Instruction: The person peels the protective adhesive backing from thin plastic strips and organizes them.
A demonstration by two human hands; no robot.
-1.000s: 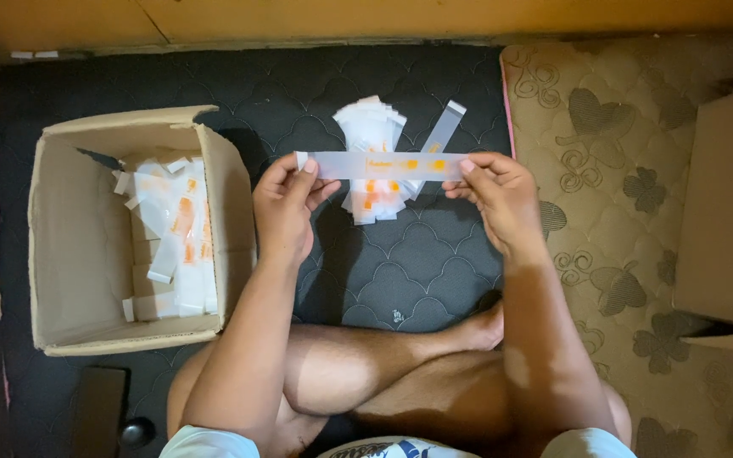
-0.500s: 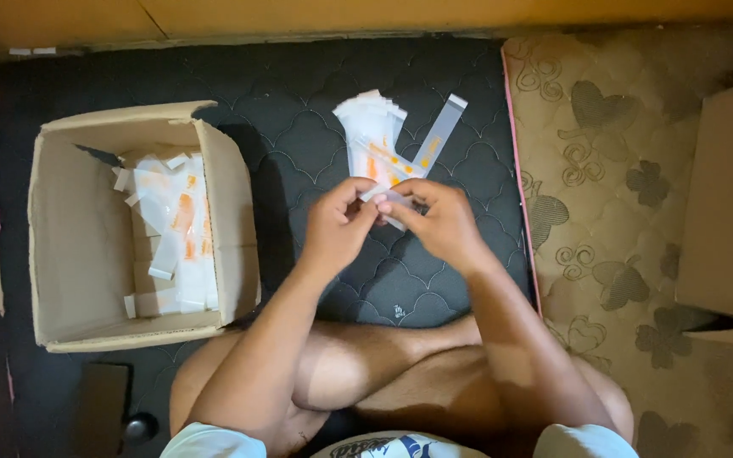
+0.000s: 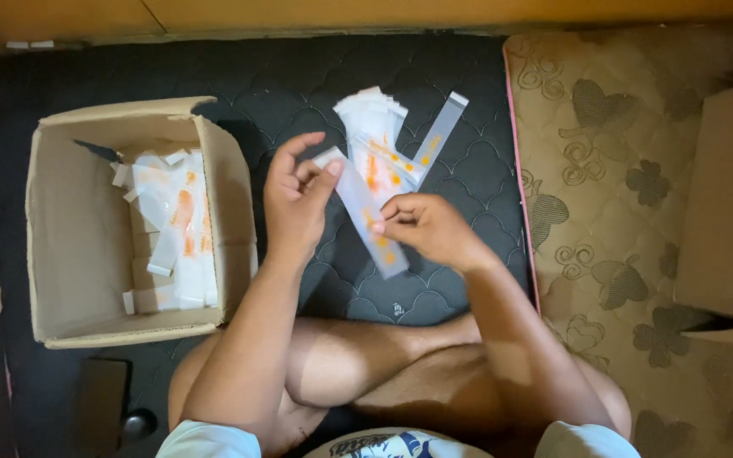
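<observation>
On the dark mat (image 3: 239,76), mid-frame, a long clear sachet (image 3: 360,209) slants from upper left to lower right. The left hand (image 3: 297,203) pinches its upper end, the right hand (image 3: 424,229) grips lower down.

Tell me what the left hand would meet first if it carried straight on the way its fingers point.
The left hand points up and slightly right, holding the top end of a long clear strip. Past that, only the dark quilted mat seems to lie ahead; the pile of strips sits further right, though depth is unclear.
</observation>
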